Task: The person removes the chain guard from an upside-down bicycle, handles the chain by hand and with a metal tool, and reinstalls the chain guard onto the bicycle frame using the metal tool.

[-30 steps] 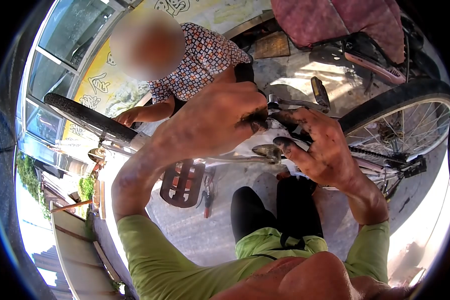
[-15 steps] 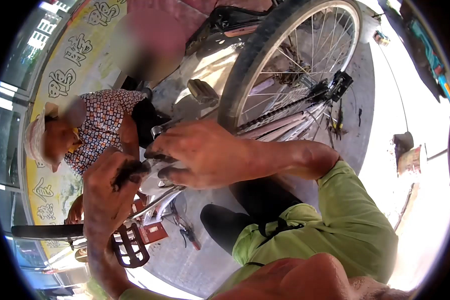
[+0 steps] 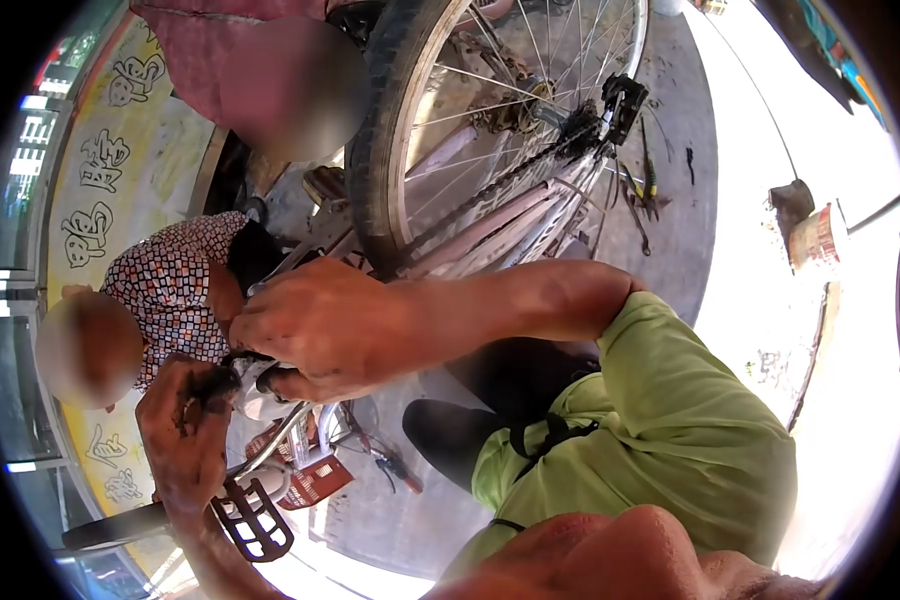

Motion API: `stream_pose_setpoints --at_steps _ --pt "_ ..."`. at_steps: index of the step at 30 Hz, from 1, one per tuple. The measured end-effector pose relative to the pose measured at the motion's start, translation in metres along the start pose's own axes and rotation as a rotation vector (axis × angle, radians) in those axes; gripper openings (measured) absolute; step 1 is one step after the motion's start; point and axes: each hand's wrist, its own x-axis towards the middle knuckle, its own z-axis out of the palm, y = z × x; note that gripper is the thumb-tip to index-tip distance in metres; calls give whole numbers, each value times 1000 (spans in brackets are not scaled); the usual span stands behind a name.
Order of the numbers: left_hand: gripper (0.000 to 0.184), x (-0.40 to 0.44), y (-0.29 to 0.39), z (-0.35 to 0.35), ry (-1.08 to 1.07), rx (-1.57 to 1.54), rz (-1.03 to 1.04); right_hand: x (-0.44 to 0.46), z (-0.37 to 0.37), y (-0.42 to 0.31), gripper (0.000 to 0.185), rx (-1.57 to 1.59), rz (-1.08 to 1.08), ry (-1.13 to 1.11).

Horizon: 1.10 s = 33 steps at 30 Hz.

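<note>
A bicycle lies tilted before me, its rear wheel [image 3: 390, 150] in the upper middle of the head view. At its crank area, my right hand [image 3: 315, 315] is closed, back of the hand up, fingertips curled over a silver-grey part [image 3: 260, 400]. My left hand [image 3: 185, 415], blackened with grease, is closed against the same part from the other side. What either hand pinches is hidden by the fingers. A silver crank arm [image 3: 278, 440] leads down from there to a black cage pedal [image 3: 255, 520] close to my left wrist.
A person in a patterned shirt [image 3: 170, 290] squats just beyond my hands; another person in red [image 3: 195, 60] is farther up. Pliers with yellow handles [image 3: 648, 185] lie on the concrete ground [image 3: 685, 240] by the wheel. A second bicycle's handlebar [image 3: 400, 472] shows below.
The view has shifted, so the wheel and both hands now sit farther left. Both hands stay closed at the crank area. The squatting person's head appears lower in the picture.
</note>
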Motion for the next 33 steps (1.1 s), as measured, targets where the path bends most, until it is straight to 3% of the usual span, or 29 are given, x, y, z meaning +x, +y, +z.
stream_pose_setpoints --at_steps 4,8,10,12,14,16,20,22,25,26,28,29,32,33 --pt "15 -1 -10 5 0 -152 -79 -2 2 -5 40 -52 31 54" --pt "23 -9 -23 2 -7 -301 -77 -18 -4 -10 42 -140 -158 352" --pt "28 -25 -40 -2 72 -603 -265 -45 -13 -16 39 -48 -261 530" --pt "29 -39 -57 -4 163 -801 -387 -84 -14 -14 28 107 -336 538" --pt "24 -44 -68 1 245 -841 -409 -136 -24 -4 16 172 -184 372" --pt "21 -51 -82 7 319 -845 -437 -191 -27 17 18 183 135 313" --pt "21 -66 -121 33 425 -793 -485 -322 -13 63 24 103 936 236" --pt "25 -98 -190 56 477 -728 -528 -387 -6 78 31 -95 1269 -2" --pt "40 -148 -289 97 464 -459 -459 -518 22 109 41 -258 1436 -290" --pt "39 -150 -291 104 407 -261 -368 -546 28 114 44 -334 1472 -393" --pt "36 -151 -290 116 354 151 -178 -570 32 116 45 -301 1598 -429" --pt "34 -152 -286 115 291 419 20 -578 35 119 46 -284 1660 -447" --pt "33 -147 -272 125 236 596 152 -580 38 140 44 -179 1797 -357" --pt "34 -151 -278 132 213 558 85 -581 39 151 44 -194 1775 -318"
